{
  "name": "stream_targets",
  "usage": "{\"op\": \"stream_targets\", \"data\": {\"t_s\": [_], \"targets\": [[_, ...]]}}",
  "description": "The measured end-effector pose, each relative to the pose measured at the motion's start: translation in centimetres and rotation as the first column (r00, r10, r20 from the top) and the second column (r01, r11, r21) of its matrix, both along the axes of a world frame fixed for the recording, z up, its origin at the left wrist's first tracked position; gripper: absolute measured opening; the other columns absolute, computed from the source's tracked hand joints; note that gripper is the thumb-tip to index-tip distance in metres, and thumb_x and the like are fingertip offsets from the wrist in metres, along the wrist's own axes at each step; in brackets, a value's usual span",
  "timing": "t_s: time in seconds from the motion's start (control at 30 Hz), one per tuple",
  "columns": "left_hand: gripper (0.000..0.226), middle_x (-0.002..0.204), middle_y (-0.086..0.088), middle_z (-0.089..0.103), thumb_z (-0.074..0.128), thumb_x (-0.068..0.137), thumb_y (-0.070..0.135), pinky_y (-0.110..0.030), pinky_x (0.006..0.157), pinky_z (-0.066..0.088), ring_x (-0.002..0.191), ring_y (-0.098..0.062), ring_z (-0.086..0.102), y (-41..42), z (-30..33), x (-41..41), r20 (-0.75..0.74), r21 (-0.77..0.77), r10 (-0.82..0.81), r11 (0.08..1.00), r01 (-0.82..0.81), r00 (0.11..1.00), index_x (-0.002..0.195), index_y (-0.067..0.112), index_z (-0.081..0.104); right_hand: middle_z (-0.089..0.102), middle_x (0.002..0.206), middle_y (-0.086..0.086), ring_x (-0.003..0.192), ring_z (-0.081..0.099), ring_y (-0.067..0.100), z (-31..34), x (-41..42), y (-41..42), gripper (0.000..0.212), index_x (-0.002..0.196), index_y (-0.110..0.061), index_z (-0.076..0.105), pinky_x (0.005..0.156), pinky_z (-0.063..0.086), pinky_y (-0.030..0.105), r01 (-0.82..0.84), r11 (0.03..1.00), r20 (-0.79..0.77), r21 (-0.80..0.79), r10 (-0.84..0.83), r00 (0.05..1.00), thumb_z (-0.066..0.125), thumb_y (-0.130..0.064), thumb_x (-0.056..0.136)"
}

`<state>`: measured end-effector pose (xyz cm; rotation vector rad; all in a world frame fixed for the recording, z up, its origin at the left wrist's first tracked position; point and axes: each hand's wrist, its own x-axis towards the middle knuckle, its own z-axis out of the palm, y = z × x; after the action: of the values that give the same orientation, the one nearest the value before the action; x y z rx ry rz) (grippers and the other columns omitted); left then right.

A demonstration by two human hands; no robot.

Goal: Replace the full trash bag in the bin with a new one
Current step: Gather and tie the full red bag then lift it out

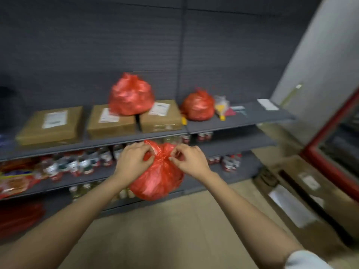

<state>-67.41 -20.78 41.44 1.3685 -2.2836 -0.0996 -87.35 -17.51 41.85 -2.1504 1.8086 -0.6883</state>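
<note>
A full red trash bag (157, 177) hangs in the air in front of the shelves, gathered at its neck. My left hand (134, 162) grips the left side of the neck and my right hand (189, 160) pinches the right side, both closed on the red plastic. Two other tied red bags rest on the top shelf: a larger one (131, 95) on the brown boxes and a smaller one (198, 106) to its right. No bin is in view.
Dark grey shelving (242, 121) runs across the view, with brown cardboard boxes (50, 125) on top and several bottles (85, 162) and snack packets below. Flattened cardboard boxes (303, 191) lie on the floor at right, beside a red-framed glass door (330, 133).
</note>
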Motion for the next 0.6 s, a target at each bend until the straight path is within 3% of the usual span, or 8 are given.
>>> {"op": "stream_targets", "data": {"t_s": [0.23,0.37,0.6], "targets": [[0.023,0.081,-0.003,0.065,0.05,0.072,0.037,-0.037,0.075,0.046,0.084,-0.027,0.062,4.1,-1.5,-27.4,-0.027,0.048,-0.392,0.918,0.393,0.92,0.08,0.022,0.065,0.068,0.101,-0.007,0.1,0.062,0.016,-0.9,-24.4,11.9,0.016,0.089,-0.025,0.062,0.086,0.038,0.034,0.397,0.918,-0.054,-0.01,-0.397,0.916,0.06,-0.04,0.084],[0.009,0.087,-0.001,0.065,0.061,0.078,0.029,-0.034,0.079,0.042,0.091,-0.024,0.06,7.8,-1.3,-40.9,-0.004,0.082,-0.584,0.809,0.582,0.812,0.084,0.024,0.065,0.068,0.099,-0.006,0.096,0.062,0.016,-1.1,-34.5,19.3,0.015,0.088,-0.025,0.062,0.081,0.039,0.033,0.614,0.789,-0.054,0.013,-0.612,0.789,0.059,-0.039,0.085],[0.007,0.087,0.002,0.065,0.063,0.078,0.029,-0.033,0.078,0.043,0.092,-0.02,0.06,12.6,-3.1,-60.0,0.024,0.116,-0.812,0.582,0.805,0.583,0.084,0.026,0.066,0.068,0.095,-0.006,0.088,0.064,0.016,-3.9,-47.6,27.5,0.015,0.088,-0.025,0.061,0.072,0.048,0.031,0.851,0.52,-0.014,0.076,-0.853,0.523,0.059,-0.04,0.083]]}}
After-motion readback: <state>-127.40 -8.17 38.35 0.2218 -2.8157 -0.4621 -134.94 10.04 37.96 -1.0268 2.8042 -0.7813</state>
